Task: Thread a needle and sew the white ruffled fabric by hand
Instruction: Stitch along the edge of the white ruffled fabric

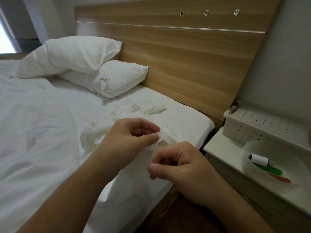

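Note:
The white ruffled fabric lies crumpled on the bed near its right edge. My left hand hovers over it, thumb and forefinger pinched together on something thin, likely the needle, too small to make out. A pale thread runs from that pinch down to my right hand, which pinches the thread's lower end between thumb and curled fingers. A white thread spool lies in a bowl on the nightstand.
Two white pillows lean against the wooden headboard. On the nightstand at the right stand a dotted white box and a translucent bowl holding green and orange tools. A white duvet covers the bed's left.

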A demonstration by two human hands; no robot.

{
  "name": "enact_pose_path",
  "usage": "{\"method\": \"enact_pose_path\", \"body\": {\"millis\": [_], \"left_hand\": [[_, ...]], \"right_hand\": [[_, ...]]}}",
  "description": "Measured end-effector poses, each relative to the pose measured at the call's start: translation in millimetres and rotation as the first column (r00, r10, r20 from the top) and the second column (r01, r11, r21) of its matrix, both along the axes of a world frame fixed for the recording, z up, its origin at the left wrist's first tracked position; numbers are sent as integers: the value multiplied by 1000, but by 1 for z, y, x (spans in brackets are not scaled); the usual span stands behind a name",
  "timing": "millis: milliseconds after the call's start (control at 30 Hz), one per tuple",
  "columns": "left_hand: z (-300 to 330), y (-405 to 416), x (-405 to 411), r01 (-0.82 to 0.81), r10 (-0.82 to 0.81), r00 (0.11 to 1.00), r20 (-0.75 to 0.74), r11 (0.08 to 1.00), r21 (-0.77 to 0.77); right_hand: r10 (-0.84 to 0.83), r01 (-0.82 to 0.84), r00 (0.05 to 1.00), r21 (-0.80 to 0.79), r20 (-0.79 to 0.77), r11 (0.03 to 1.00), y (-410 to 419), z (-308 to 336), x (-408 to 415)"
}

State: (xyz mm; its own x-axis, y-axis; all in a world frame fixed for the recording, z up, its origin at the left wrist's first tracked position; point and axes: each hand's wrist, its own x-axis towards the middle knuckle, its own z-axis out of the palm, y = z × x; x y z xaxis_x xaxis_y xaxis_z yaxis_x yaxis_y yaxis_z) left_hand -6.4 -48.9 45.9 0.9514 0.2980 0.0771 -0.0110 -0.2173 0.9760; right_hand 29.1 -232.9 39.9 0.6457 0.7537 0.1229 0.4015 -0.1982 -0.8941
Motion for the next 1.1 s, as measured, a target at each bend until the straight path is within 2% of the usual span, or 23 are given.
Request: {"method": "enact_pose_path", "body": {"millis": [267, 567, 767, 800, 867, 933, 967, 1033, 1100], "left_hand": [[0, -1, 0, -55, 55, 998, -6, 998, -13], [0, -1, 0, -73, 73, 997, -10, 997, -11], [1, 0, 0, -79, 79, 997, -11, 997, -20], [2, 0, -1, -76, 76, 997, -11, 997, -27], [2, 0, -1, -65, 65, 998, -11, 997, -37], [2, 0, -1, -59, 58, 998, -21, 998, -29], [2, -1, -1, -53, 53, 998, -27, 998, -23], [4, -1, -2, -29, 29, 999, -32, 1000, -9], [5, -3, -3, 13, -13, 999, -31, 1000, 10]], "right_hand": [[245, -265, 954, -107, -171, 958, 0, 8, -5], [272, -296, 952, -198, -139, 934, 2, 9, -5], [175, -164, 984, -281, 14, 945, -16, 17, 11], [120, -105, 992, -250, 46, 963, -20, 17, 13], [-91, 103, 991, -127, 97, 987, -24, 12, 20], [-314, 315, 946, -2, 74, 949, -25, 4, 28], [-371, 370, 927, 28, 51, 929, -22, 2, 30], [-392, 390, 920, 49, 24, 919, -17, -1, 30], [-335, 334, 942, 78, -3, 939, -13, -3, 30]]}}
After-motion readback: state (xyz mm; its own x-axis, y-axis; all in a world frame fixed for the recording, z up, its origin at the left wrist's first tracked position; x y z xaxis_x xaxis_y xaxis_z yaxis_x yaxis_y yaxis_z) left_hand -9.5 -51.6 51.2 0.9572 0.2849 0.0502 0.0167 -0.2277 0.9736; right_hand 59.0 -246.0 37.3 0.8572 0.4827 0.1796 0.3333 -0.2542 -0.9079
